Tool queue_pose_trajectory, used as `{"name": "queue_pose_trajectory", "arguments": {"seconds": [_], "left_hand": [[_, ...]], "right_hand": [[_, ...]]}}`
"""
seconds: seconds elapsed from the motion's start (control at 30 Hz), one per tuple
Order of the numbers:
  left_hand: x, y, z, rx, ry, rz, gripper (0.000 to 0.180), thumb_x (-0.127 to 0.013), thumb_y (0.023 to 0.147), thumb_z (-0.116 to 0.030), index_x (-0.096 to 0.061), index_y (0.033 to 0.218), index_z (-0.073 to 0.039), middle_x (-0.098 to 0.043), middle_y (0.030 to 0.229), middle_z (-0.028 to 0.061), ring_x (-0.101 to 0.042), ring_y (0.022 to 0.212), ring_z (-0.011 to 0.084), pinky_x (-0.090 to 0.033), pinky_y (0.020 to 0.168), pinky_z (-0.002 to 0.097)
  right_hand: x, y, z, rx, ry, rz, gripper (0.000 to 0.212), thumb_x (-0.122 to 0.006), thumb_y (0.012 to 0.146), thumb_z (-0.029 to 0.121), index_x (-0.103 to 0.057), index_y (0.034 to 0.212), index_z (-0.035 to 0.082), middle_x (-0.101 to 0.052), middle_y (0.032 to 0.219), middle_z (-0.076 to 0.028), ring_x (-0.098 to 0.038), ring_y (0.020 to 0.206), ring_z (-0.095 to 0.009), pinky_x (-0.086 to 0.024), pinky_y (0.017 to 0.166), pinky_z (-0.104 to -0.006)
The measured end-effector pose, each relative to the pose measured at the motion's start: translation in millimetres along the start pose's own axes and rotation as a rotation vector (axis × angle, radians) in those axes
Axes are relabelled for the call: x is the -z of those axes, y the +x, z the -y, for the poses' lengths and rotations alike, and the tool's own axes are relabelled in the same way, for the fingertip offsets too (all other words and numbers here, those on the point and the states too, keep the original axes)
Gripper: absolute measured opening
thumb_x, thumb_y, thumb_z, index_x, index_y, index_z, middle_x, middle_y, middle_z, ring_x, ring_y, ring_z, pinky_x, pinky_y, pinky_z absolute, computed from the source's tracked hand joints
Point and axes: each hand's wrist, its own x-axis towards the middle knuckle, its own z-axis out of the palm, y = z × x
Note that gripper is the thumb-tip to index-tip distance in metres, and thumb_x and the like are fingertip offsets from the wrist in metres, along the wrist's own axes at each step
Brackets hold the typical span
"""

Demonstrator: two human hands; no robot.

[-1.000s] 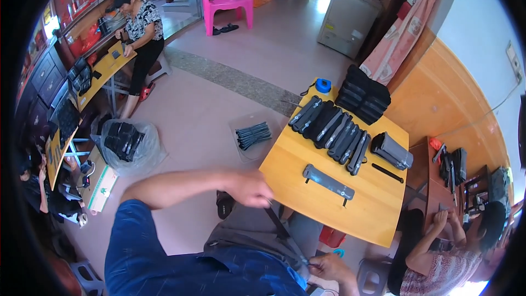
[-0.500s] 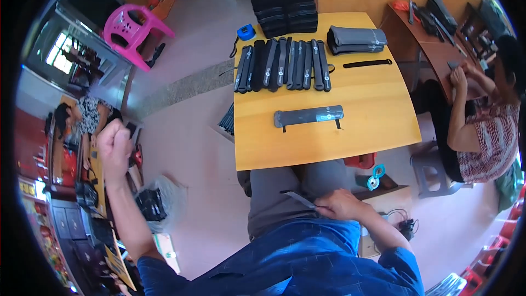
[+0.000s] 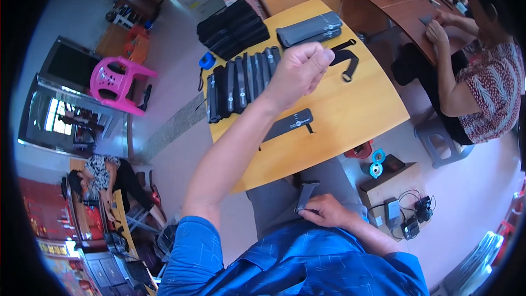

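Note:
My left hand (image 3: 302,71) is closed in a fist over the table, hiding part of what lies beneath it. A black strap (image 3: 352,60) with a loop at its end sticks out from its fingers. Low over my lap, my right hand (image 3: 327,210) grips the lower end of a short dark grey strap (image 3: 307,193). Beneath my left forearm lies a grey padded sleeve (image 3: 290,124) with small black tabs, partly covered. Several grey and black rolled sleeves (image 3: 230,85) form a row on the table's left side. Just beyond my left hand lies another black strap (image 3: 347,44).
The yellow table (image 3: 350,120) also bears a black stack (image 3: 233,27), folded grey sleeves (image 3: 309,27) and a blue tape measure (image 3: 207,60). A co-worker (image 3: 487,77) sits at the brown table on the right. Below are a turquoise-lidded container (image 3: 377,163) and a cardboard box with cables (image 3: 394,186).
My left hand has swung from the far left to above the table, and a looped black strap now shows beside it. The grey strap in my right hand has tipped more upright. The view has turned.

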Motion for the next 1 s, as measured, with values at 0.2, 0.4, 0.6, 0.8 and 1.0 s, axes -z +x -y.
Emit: {"name": "queue_pose_trajectory", "arguments": {"seconds": [0.2, 0.4, 0.6, 0.8, 1.0], "left_hand": [[21, 5, 119, 0.347, 0.432, -0.093, 0.039, -0.065, 0.103, -0.028, -0.055, 0.072, -0.006, -0.048, 0.064, -0.0051, -0.037, 0.055, 0.0064, -0.034, 0.051, 0.0289], [35, 16, 141, 0.390, 0.815, -0.209, 0.044, -0.067, 0.100, -0.029, -0.060, 0.069, 0.001, -0.049, 0.056, 0.0037, -0.042, 0.056, 0.0099, -0.039, 0.055, 0.0351], [34, 33, 149, 0.489, 0.878, -0.240, 0.042, -0.069, 0.096, -0.036, -0.067, 0.078, 0.001, -0.064, 0.067, 0.0144, -0.060, 0.061, 0.0226, -0.048, 0.063, 0.0394], [34, 42, 153, 0.480, 1.039, -0.169, 0.039, -0.068, 0.095, -0.039, -0.074, 0.085, -0.002, -0.074, 0.086, 0.0203, -0.072, 0.086, 0.0400, -0.055, 0.078, 0.0468], [34, 43, 153, 0.451, 1.144, -0.105, 0.040, -0.069, 0.094, -0.042, -0.074, 0.086, -0.004, -0.075, 0.087, 0.0199, -0.072, 0.087, 0.0402, -0.056, 0.080, 0.0488]], "right_hand": [[15, -3, -18, -0.038, 0.020, -0.019, 0.026, -0.065, 0.100, 0.023, -0.061, 0.083, 0.003, -0.064, 0.077, -0.018, -0.067, 0.073, -0.040, -0.052, 0.065, -0.0496], [25, 5, -28, -0.053, 0.060, -0.080, 0.027, -0.065, 0.100, 0.023, -0.060, 0.083, 0.002, -0.062, 0.074, -0.019, -0.066, 0.071, -0.040, -0.051, 0.064, -0.0496], [31, 10, -36, -0.079, 0.037, -0.044, 0.019, -0.068, 0.100, 0.022, -0.071, 0.098, 0.004, -0.069, 0.080, -0.015, -0.070, 0.075, -0.035, -0.055, 0.067, -0.0429], [31, 12, -29, -0.104, 0.111, -0.122, 0.017, -0.066, 0.102, 0.018, -0.071, 0.097, 0.003, -0.071, 0.079, -0.011, -0.072, 0.072, -0.029, -0.055, 0.066, -0.0400], [31, 16, -20, -0.119, 0.154, -0.185, 0.017, -0.065, 0.101, 0.020, -0.067, 0.096, 0.004, -0.068, 0.077, -0.014, -0.070, 0.071, -0.034, -0.053, 0.064, -0.0429]]}}
